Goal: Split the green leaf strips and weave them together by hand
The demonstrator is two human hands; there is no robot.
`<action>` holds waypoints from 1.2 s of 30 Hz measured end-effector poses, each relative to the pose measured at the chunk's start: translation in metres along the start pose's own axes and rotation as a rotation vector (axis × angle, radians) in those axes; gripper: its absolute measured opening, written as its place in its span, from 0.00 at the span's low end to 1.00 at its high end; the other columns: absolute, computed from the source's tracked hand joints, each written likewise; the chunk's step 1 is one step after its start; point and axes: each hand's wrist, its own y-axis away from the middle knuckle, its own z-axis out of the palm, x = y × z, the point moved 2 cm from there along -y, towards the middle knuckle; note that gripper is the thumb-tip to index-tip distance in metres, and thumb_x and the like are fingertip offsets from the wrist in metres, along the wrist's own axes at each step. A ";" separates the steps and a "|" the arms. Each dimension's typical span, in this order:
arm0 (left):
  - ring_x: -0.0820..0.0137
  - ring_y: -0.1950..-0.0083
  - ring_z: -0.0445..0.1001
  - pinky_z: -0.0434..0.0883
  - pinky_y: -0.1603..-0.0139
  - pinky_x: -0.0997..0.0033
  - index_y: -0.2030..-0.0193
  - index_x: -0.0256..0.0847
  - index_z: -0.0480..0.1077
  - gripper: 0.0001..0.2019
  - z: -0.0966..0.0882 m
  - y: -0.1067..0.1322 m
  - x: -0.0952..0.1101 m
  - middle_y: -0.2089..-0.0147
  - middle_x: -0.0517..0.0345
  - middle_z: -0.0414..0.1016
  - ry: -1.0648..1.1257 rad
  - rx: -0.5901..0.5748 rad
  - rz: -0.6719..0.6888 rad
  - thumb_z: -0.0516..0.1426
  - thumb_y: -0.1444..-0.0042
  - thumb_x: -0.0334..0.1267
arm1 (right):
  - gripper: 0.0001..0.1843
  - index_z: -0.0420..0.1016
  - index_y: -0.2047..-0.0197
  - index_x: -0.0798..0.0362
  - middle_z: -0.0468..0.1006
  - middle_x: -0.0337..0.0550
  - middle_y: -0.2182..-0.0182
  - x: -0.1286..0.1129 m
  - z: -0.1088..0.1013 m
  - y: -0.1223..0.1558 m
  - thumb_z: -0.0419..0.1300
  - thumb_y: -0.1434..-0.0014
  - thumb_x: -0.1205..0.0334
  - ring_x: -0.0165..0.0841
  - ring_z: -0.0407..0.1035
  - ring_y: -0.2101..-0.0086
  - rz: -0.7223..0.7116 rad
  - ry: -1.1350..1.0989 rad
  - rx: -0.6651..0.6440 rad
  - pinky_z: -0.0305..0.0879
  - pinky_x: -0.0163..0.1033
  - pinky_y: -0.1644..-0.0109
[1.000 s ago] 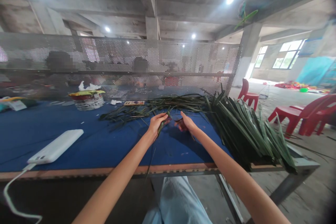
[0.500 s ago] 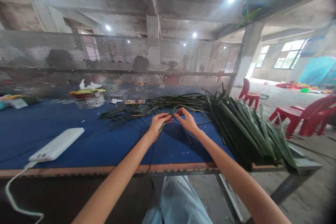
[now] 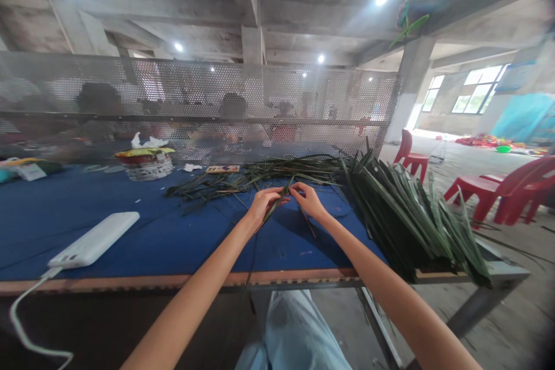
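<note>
Over the middle of the blue-topped table (image 3: pixel 186 243), my left hand (image 3: pixel 265 203) is closed on a narrow green leaf strip (image 3: pixel 272 209). The strip slants down and left beneath my palm. Its upper end shows between the two hands. My right hand (image 3: pixel 307 199) has its thumb and forefinger pinched at that upper end, touching the strip. Part of the strip is hidden behind the fingers. Just beyond my hands lies a loose heap of thin leaf strips (image 3: pixel 295 169). To the right, a thick stack of long green leaves (image 3: pixel 403 214) spreads over the table's corner.
A white power bank (image 3: pixel 95 238) with a cable lies at the left. Behind it stands a woven basket (image 3: pixel 150 167) with tissue on top. A perforated metal screen (image 3: pixel 195 87) closes off the table's far side; people are dimly visible behind it. Red chairs (image 3: pixel 498 185) stand at the right.
My right hand has moved slightly left, and its fingers have closed in on the strip's upper end. My left hand keeps its hold, with the strip shifted a little.
</note>
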 end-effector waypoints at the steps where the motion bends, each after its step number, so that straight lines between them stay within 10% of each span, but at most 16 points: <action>1: 0.61 0.63 0.80 0.73 0.53 0.63 0.67 0.33 0.78 0.13 0.000 0.000 0.000 0.66 0.49 0.81 0.001 0.003 0.000 0.58 0.61 0.26 | 0.17 0.70 0.68 0.53 0.72 0.39 0.73 0.001 0.000 0.000 0.54 0.46 0.46 0.30 0.64 0.72 -0.004 0.000 0.001 0.59 0.33 0.72; 36: 0.67 0.70 0.77 0.72 0.61 0.67 0.68 0.34 0.77 0.14 -0.007 -0.007 -0.009 0.71 0.52 0.80 -0.046 -0.013 0.016 0.69 0.65 0.36 | 0.21 0.71 0.70 0.53 0.67 0.33 0.80 -0.002 -0.005 0.001 0.63 0.56 0.42 0.26 0.62 0.77 0.197 -0.294 0.024 0.55 0.32 0.74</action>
